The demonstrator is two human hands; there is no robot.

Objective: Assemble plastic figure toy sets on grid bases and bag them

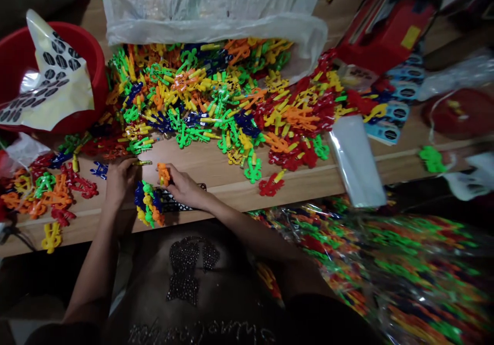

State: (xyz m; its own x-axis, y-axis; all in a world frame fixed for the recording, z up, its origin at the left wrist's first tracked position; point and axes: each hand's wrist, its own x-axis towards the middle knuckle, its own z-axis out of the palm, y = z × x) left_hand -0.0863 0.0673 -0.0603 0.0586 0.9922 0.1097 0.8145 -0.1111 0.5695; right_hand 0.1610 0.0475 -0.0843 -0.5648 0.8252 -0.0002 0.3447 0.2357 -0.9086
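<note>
My left hand (120, 176) is closed at the table's edge, and a thin yellow-green stick (143, 163) sticks out from its fingertips. To its right, my right hand (186, 186) pinches a small orange plastic toy figure (164, 174). Between and below the hands is a compact cluster of blue, green, yellow and orange toy figures (148, 203). Partly under my right hand lies a black item with white dots (174, 200). Past my hands spreads a big heap of colourful plastic toy figures (216, 95), many with yellow tube-like parts.
A white sack (216, 5) lies open behind the heap. At left stand a red tub (90, 52) with label sheets (62, 77) and a smaller toy pile (46, 191). Clear plastic bags (357, 160) and a red box (382, 36) are at right. Filled bags (417, 262) sit below the edge.
</note>
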